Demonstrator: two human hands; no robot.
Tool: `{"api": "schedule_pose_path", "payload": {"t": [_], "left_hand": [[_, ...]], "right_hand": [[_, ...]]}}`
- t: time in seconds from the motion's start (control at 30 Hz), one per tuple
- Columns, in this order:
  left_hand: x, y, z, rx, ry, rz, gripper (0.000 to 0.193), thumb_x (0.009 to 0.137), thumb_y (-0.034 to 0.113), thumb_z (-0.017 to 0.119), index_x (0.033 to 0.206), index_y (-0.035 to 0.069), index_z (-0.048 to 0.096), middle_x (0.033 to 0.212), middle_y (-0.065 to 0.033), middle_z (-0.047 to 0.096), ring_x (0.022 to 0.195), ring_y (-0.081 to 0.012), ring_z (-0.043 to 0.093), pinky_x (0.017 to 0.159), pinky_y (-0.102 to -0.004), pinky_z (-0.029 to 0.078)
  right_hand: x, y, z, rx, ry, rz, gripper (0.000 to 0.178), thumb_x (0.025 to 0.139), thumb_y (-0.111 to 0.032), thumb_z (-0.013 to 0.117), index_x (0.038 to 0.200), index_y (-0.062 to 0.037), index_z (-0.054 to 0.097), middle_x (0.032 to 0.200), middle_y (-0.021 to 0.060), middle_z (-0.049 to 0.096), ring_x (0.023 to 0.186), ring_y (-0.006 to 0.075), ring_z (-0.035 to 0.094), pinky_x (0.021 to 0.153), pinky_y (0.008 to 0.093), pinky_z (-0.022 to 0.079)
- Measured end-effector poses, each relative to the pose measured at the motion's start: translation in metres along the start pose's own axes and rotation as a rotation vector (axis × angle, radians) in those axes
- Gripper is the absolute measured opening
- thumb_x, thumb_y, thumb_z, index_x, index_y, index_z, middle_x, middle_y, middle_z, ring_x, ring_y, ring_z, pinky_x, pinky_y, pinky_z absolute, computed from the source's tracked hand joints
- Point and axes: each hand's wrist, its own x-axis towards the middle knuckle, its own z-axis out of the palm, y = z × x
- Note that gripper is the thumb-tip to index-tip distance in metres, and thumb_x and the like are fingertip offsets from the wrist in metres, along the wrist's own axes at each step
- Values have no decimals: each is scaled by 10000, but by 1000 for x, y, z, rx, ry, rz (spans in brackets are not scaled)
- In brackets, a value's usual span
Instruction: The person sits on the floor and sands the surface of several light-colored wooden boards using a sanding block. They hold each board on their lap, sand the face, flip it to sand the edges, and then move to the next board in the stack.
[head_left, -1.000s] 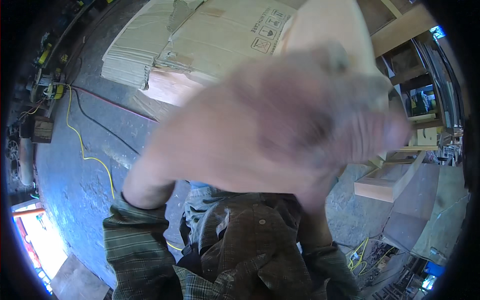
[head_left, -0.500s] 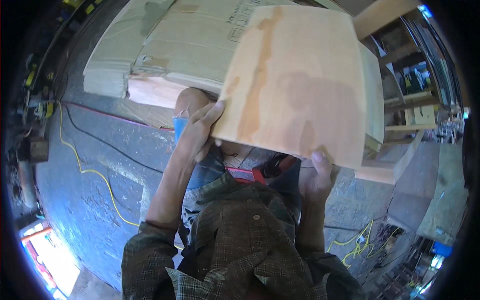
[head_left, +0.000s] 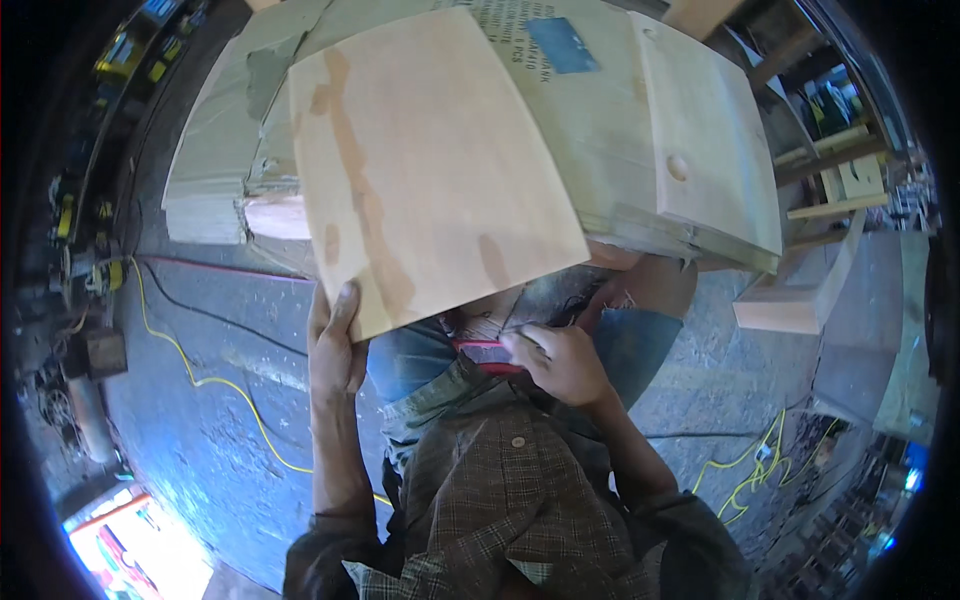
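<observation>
My left hand (head_left: 338, 338) grips a pale wooden panel (head_left: 430, 170) by its near left corner, thumb on top and fingers beneath. The panel has a darker brown streak along its left side and tilts over the cardboard. Apart from the panel, my right hand (head_left: 565, 362) is at my lap with its fingers curled in. Its fingertips are beside a red-edged thing (head_left: 490, 367) between my legs; whether they hold anything is hidden.
Flattened cardboard (head_left: 600, 130) covers a stack ahead of me. On it lie a small blue-grey sheet (head_left: 562, 46) and another wooden board (head_left: 700, 130) with round recesses. A wooden frame (head_left: 790, 305) stands at the right. Yellow cords (head_left: 240, 410) run over the concrete floor (head_left: 240, 470).
The panel has swung left in my left hand. My right hand has let go of its near edge and moved left to my lap. The blue-grey sheet has come into sight.
</observation>
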Motion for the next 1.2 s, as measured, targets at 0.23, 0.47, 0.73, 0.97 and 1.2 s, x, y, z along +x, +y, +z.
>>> {"api": "schedule_pose_path", "payload": {"t": [0.23,0.47,0.73,0.97,1.2], "left_hand": [[35,-13,33,-234,-140,-18,532,970,147,577,1427,-7,351,1292,-137,559,1160,-219,597,950,-366,534],[40,-30,19,-483,-269,-74,479,948,76,604,1371,-30,405,1264,-145,586,1146,-217,616,966,-347,546],[0,-36,17,-340,-235,-208,459,972,153,574,1349,-63,426,1257,-200,591,1131,-287,628,919,-400,561],[59,-8,34,-223,-186,-46,486,943,180,622,1333,-50,443,1204,-174,621,1050,-241,667,871,-372,584],[58,-12,37,-162,-197,59,578,903,90,641,1387,-64,366,1234,-188,597,1078,-268,657,920,-376,575]], "right_hand": [[27,-10,-47,-40,862,-325,191,889,-34,604,1064,-15,678,837,138,661,762,288,649,717,342,511],[197,20,-158,-440,790,-207,464,929,-373,564,1307,-106,579,1281,267,556,1215,400,519,1018,486,409],[292,56,-165,-667,775,165,823,882,-653,488,1523,-169,310,1493,276,360,1437,438,236,1131,610,187],[285,55,-158,-689,932,78,697,917,-569,501,1444,-117,439,1435,233,442,1361,430,349,1089,625,228],[278,43,-158,-641,890,98,687,905,-563,518,1453,-158,428,1386,221,474,1338,403,381,1084,592,251]]}}
